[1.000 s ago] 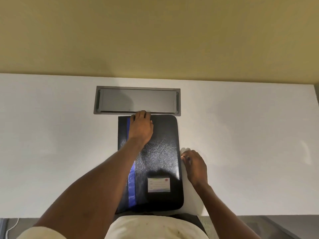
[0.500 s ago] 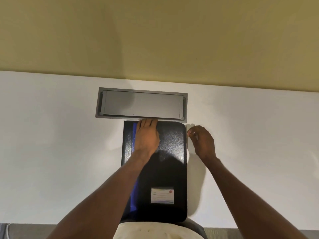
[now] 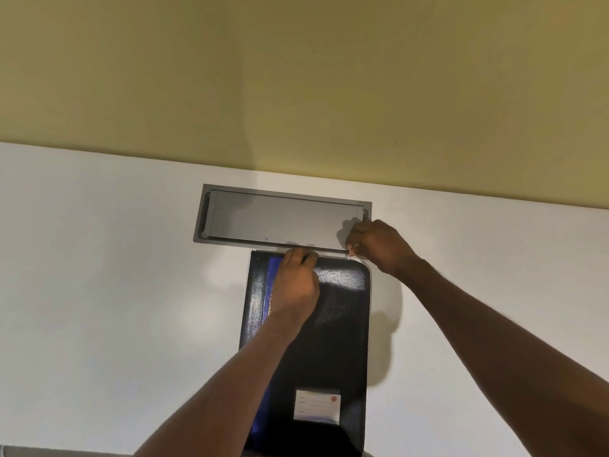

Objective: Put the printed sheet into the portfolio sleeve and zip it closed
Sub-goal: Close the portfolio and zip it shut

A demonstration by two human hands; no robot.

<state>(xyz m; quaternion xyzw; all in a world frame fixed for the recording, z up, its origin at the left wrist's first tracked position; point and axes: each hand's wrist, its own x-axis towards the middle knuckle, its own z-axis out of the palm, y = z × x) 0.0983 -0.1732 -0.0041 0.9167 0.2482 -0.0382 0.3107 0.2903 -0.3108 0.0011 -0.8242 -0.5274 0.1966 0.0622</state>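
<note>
A black, pebbled portfolio sleeve point(image 3: 333, 324) with rounded corners is pinned flat to the white worktop point(image 3: 115, 291) by the left hand point(image 3: 296, 288), fingers spread, while the zip pull point(image 3: 350, 253) at its far right corner is pinched by the right hand point(image 3: 379, 245). The printed sheet is not visible, presumably inside.

Blk portfolio sleeve point(image 3: 333, 328) w/ blue stripe point(image 3: 267, 291)

The portfolio sleeve point(image 3: 333, 324) is a black, glossy, textured case with rounded corners, lying flat on the white desk point(image 3: 115, 291) with its long side running away from the viewer. A blue stripe point(image 3: 263, 291) runs lengthwise near its left edge, and a small white label point(image 3: 317, 406) sits near its near end. A small metallic zipper pull point(image 3: 350, 253) shows at the far right corner.
</note>
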